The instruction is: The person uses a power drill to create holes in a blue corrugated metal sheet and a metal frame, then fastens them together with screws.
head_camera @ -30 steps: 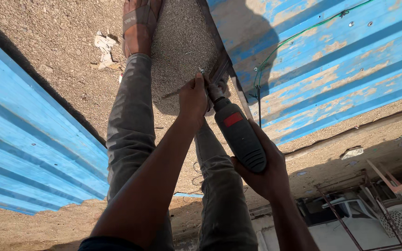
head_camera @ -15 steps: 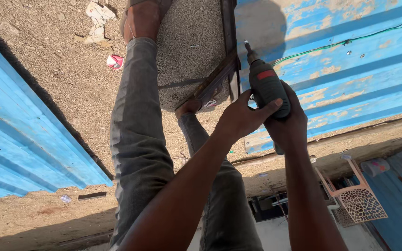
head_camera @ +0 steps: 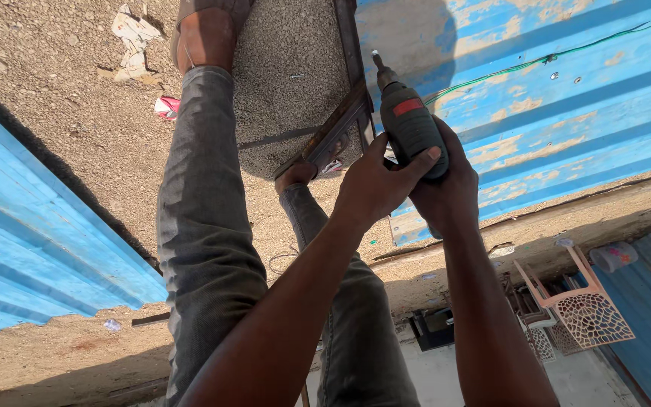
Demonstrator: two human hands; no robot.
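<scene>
- Head view, gravel ground (head_camera: 77,136): coarse and sandy, filling the upper left, with paper scraps and a red-and-white wrapper (head_camera: 166,107) lying near the person's raised leg.
- Blue corrugated sheet (head_camera: 566,113): paint worn to bare patches, filling the upper right; a thin green wire (head_camera: 536,62) crosses it. A second blue sheet (head_camera: 32,256) lies along the left edge.
- Legs in grey trousers (head_camera: 205,241): run up the middle, one bare foot on a speckled stone slab (head_camera: 288,83).
- Speckled stone slab: top centre, framed by rusty metal bars (head_camera: 340,128) on its right and lower edges.
- Pink plastic crate (head_camera: 578,305): lattice-sided, lower right, well apart from the hands.
- Power drill (head_camera: 410,120): dark body with a red label, bit pointing up just beside the metal bar and the sheet's edge.
- Right hand (head_camera: 450,196): fingers closed around the drill's handle from below.
- Left hand (head_camera: 374,185): fingers wrapped over the drill's body, thumb tip on the casing.
</scene>
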